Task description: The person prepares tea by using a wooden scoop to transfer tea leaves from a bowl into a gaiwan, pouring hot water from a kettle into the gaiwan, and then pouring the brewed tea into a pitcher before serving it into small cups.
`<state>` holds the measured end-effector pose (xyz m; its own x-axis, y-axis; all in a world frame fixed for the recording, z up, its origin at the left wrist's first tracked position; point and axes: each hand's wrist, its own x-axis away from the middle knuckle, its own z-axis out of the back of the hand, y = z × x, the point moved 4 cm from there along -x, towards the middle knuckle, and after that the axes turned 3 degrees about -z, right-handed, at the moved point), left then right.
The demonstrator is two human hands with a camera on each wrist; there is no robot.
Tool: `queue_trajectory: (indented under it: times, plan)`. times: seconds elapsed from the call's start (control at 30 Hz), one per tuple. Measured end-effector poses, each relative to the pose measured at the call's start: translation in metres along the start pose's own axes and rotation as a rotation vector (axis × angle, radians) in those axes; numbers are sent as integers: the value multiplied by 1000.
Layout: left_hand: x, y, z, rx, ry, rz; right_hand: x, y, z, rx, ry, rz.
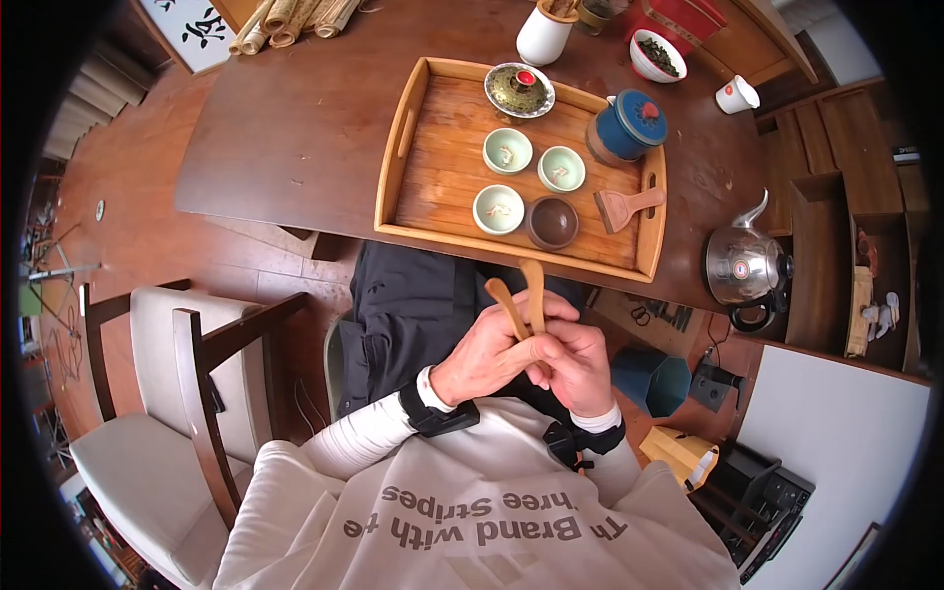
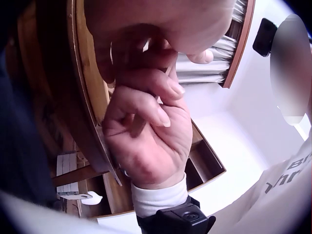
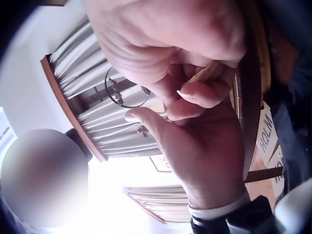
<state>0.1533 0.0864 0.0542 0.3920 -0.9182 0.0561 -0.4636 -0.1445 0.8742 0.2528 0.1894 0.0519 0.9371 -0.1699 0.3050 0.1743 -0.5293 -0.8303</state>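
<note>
Low in front of the body, just off the table edge, both hands meet around pale wooden tongs (image 1: 532,295). Two curved ends rise above the hands and spread slightly; the lower part is hidden among the fingers. My left hand (image 1: 477,356) holds the tongs from the left, its thumb stretched across them. From the other side my right hand (image 1: 582,376) grips them; the left wrist view shows its curled fingers (image 2: 146,107). In the right wrist view a bit of the tongs (image 3: 207,73) shows between the fingers.
Beyond the hands, a wooden tray (image 1: 389,177) carries pale green cups (image 1: 500,209), a dark cup (image 1: 553,222), a lidded bowl (image 1: 519,90), a blue pot (image 1: 629,126) and a flat wooden brush (image 1: 627,206). A steel kettle (image 1: 744,264) stands at right. A chair (image 1: 197,393) stands at left.
</note>
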Motion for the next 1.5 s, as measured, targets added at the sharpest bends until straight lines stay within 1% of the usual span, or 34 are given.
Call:
queue_trajectory:
  times: [0.07,0.1,0.17,0.2,0.23,0.3,0.37,0.43,0.5,0.53,0.57,0.63,0.67,0.7,0.77,0.8,0.83,0.87,0.9,0.97,1.03,1.07,1.1,1.13,1.17,1.23,1.27,1.3,1.37,1.4,1.43,1.5]
  plan:
    - [-4,9,8,-447,70,-317,1,-6,6,14,98,-9]
    - [-1,14,11,-422,64,-303,1,-21,3,54,176,33]
    - [-1,17,22,-433,87,-333,4,-35,21,114,274,97]
    - [2,26,26,-447,150,-362,5,-40,30,108,289,142]
    - [5,35,35,-539,226,-407,5,-48,37,141,336,161]
    - [10,57,51,-707,445,-419,6,-58,50,176,375,193]
    - [9,72,75,-834,668,-566,5,-65,56,213,381,190]
    - [2,91,94,-1061,766,-659,4,-71,60,286,418,175]
    - [-11,98,113,-1220,803,-650,2,-74,59,292,418,184]
    - [-17,96,124,-1317,807,-553,0,-75,57,293,413,188]
    - [-23,93,133,-1317,808,-557,-3,-77,56,294,405,194]
    - [-34,83,146,-1469,822,-507,-4,-85,52,336,413,207]
    - [-36,76,148,-1458,817,-453,-5,-89,52,376,423,219]
    - [-36,74,151,-1455,818,-458,-8,-92,54,380,423,223]
    - [-37,72,154,-1445,818,-447,-14,-104,62,202,406,320]
    - [-38,73,155,-1439,821,-451,-19,-114,66,242,376,375]
    - [-40,73,154,-1495,810,-441,-27,-128,65,298,338,440]
    - [-40,74,154,-1551,801,-429,-39,-144,62,417,367,557]
    - [-41,74,155,-1545,810,-429,-52,-161,58,535,393,674]
    - [-48,75,153,-1587,809,-419,-67,-196,53,706,469,777]
    - [-52,72,152,-1584,842,-392,-81,-229,47,808,456,817]
    - [-52,72,152,-1595,846,-358,-88,-245,35,926,455,873]
    - [-52,71,152,-1605,848,-325,-101,-254,23,932,447,874]
    - [-52,71,150,-1579,867,-367,-117,-261,7,967,423,888]
    - [-51,71,149,-1575,874,-367,-134,-267,-2,1000,398,900]
    - [-50,73,149,-1513,875,-370,-185,-273,19,813,242,622]
    - [-50,71,152,-1505,886,-349,-204,-276,22,872,259,542]
    - [-49,73,152,-1507,900,-351,-217,-278,17,873,246,547]
    - [-49,72,151,-1492,887,-286,-236,-281,2,996,158,676]
    - [-49,72,151,-1482,895,-292,-242,-283,-3,1058,166,721]
    - [-49,72,152,-1480,900,-292,-250,-283,-4,1060,161,722]
    - [-48,72,151,-1464,900,-348,-270,-281,4,960,163,691]
